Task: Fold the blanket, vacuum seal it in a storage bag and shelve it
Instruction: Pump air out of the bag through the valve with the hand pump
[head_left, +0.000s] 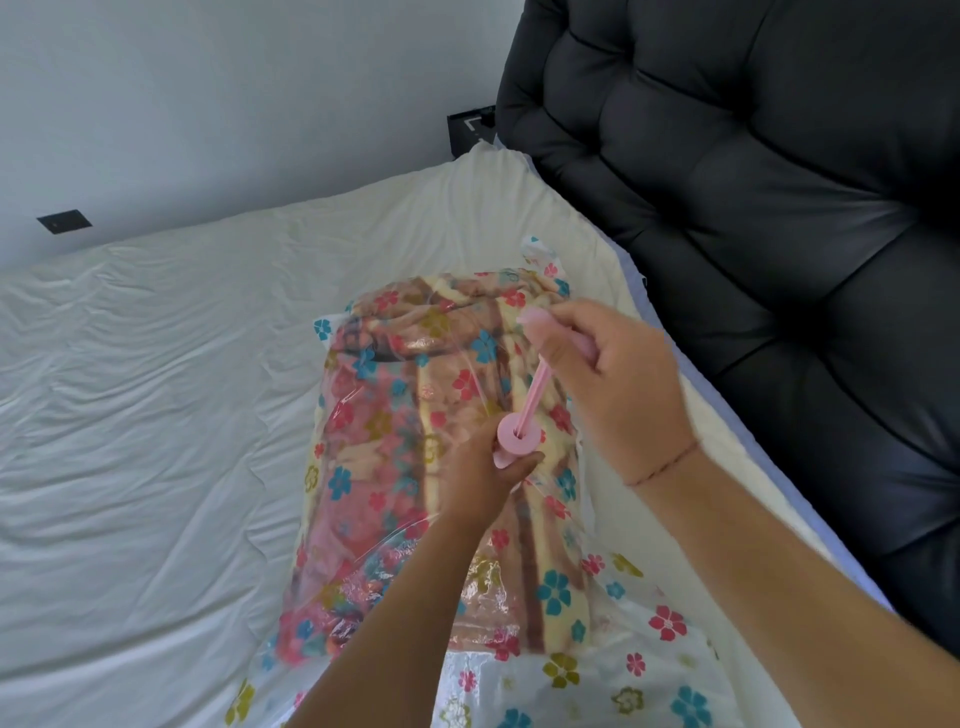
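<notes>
one bed (156, 415), white sheet, black padded headboard (779, 208) along my right. the floral storage bag (597, 649) lies flat on the sheet with the folded blanket (374, 467) inside it (fills the far part, near flap looks empty). so folding and bagging are done and i'm on the air-extraction step.

my right hand (613, 384) has its fingers curled shut round the plunger handle, and the plunger rod (535, 392) is drawn well out. my left hand (483, 483) is wrapped round the barrel of the pink pump (514, 435), holding it down on top of the bag. the valve is hidden under that hand, so i can't tell how well it's seated.

the plastic reads loose and wrinkled, not tight, so my guess is plenty of strokes are left. next: push the rod straight down the barrel axis with the barrel square on the valve, or it leaks. shelving not started.
</notes>
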